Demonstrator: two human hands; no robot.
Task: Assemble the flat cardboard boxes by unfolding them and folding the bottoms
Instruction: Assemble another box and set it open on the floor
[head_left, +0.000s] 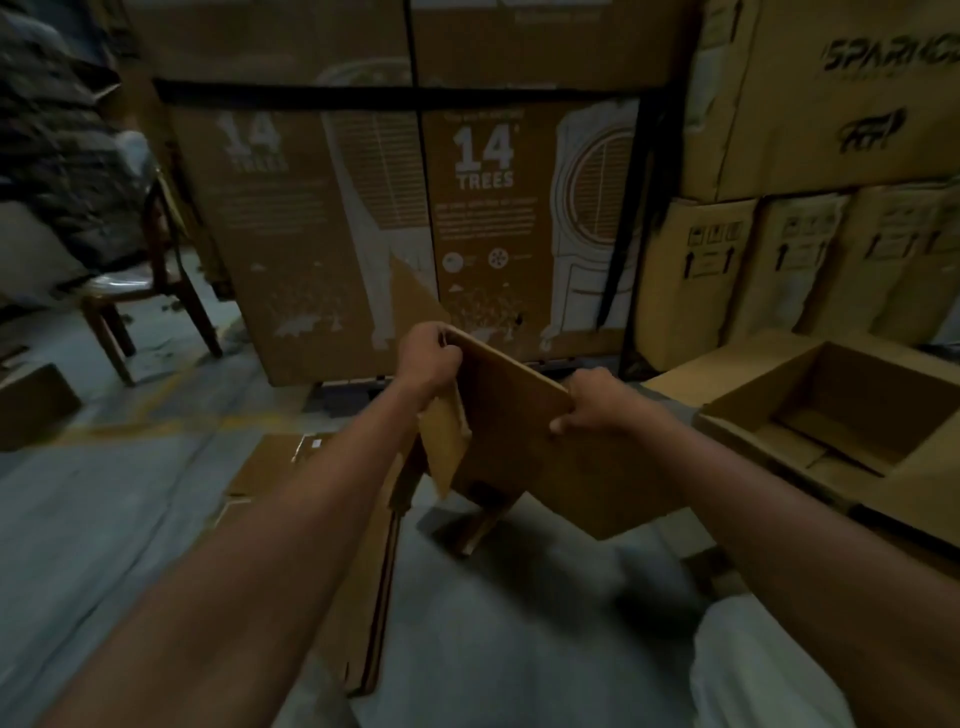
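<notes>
- The left hand hid the cardboard box's far corner.
- Fine print on the large printed carton was blurred.
- The frame's edge cut off the open box at right.

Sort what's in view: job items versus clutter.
Job:
- brown flat cardboard box, gripped by left hand and right hand
- flat cardboard stack on floor
- assembled open brown box

Lying about:
- wooden chair
- large printed "14 TREES" cartons
</notes>
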